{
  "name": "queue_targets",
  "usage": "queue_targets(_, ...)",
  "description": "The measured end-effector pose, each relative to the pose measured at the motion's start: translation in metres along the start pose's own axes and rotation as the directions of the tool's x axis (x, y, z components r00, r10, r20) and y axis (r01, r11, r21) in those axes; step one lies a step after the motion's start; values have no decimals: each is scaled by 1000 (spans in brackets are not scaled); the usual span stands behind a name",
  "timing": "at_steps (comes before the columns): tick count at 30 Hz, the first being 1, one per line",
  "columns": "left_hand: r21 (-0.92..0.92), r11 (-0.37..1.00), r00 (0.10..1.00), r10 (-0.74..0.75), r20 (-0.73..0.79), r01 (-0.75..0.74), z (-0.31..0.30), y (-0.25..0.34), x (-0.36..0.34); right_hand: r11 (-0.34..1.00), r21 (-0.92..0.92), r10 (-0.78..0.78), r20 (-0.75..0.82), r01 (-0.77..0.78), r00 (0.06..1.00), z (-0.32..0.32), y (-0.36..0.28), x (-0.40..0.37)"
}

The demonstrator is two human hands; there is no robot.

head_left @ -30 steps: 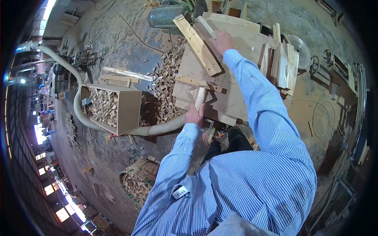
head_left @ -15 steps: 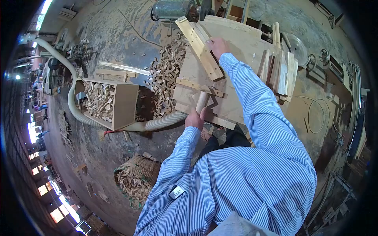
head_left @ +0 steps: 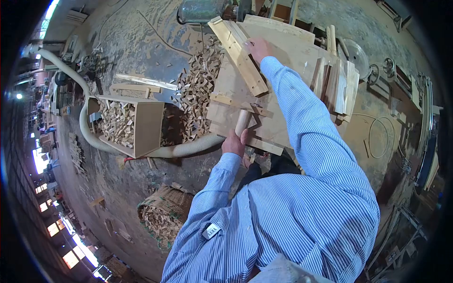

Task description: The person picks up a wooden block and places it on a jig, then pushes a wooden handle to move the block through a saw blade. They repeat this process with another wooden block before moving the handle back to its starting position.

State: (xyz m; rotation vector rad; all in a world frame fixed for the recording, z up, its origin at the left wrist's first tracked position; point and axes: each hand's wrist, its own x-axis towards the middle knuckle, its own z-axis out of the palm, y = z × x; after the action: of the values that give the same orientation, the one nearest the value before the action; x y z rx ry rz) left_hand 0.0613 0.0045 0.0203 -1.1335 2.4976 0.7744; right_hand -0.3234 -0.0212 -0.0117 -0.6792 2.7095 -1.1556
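Note:
My left hand [head_left: 233,144] is wrapped round an upright-looking round wooden handle [head_left: 242,121]. That handle joins a flat wooden strip [head_left: 240,104] lying across the near part of the work table [head_left: 288,87]. Farther forward, my right hand [head_left: 259,50] is closed, its fingertips at the side of a long pale wooden fence [head_left: 238,56] with holes in it. Narrow wood lies along the fence by those fingertips; what they pinch is too small to make out.
Many wood offcuts [head_left: 200,89] are heaped left of the table. A wooden box [head_left: 148,127] and a wicker basket [head_left: 174,200] hold more. A ribbed hose [head_left: 193,146] runs past the table. Wood strips [head_left: 335,87] lie at the right, and a motor [head_left: 203,10] stands beyond.
My right hand has shifted slightly forward along the fence. My left hand keeps its hold on the handle. The whole view has moved a little.

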Motion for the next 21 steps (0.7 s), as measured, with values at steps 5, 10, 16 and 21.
queue_targets(5,-28,999,998,36,-54,-38,0,18,20,1000,-11,-11,-27,11,1000,-5,10,25)
queue_targets(10,-12,1000,999,25,-39,-26,-1,40,44,999,43,7,0,-7,1000,-16,15,55)
queue_targets(16,-12,1000,998,25,-54,-25,0,58,65,998,-58,-12,-23,11,1000,-19,23,81)
queue_targets(21,24,1000,996,21,-91,-19,3,61,69,999,-29,-41,-6,41,999,-21,23,82)
